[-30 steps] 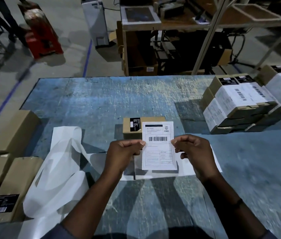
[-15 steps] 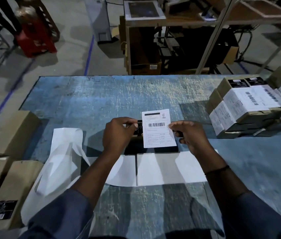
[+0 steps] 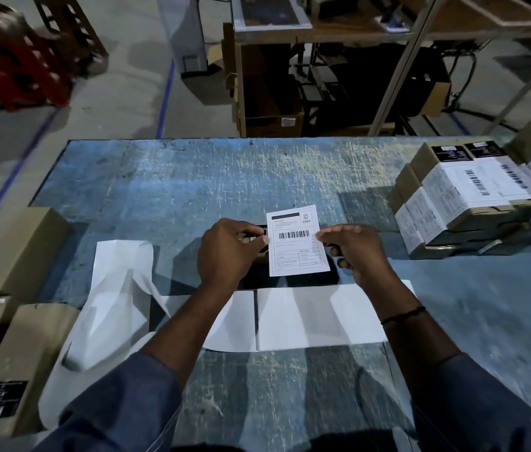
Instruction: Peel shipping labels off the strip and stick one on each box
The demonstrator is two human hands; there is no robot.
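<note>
A white shipping label (image 3: 296,239) with a barcode is stretched flat between my two hands over a small cardboard box (image 3: 252,238) in the middle of the table. Most of that box is hidden under the label and my hands; only a dark printed patch shows. My left hand (image 3: 230,252) pinches the label's left edge. My right hand (image 3: 352,252) pinches its right edge. The white backing strip (image 3: 306,316) lies flat just in front of my wrists and curls up to the left (image 3: 117,288).
The scratched blue table (image 3: 225,184) carries a stack of labelled boxes (image 3: 473,197) at the right edge. Plain brown boxes (image 3: 13,350) lie at the left edge. Beyond the table stand metal shelving (image 3: 323,60) and a red crate (image 3: 26,76) on the floor.
Both hands have carried the label forward, away from the backing strip, and lowered it over the small box. The box is now almost wholly covered.
</note>
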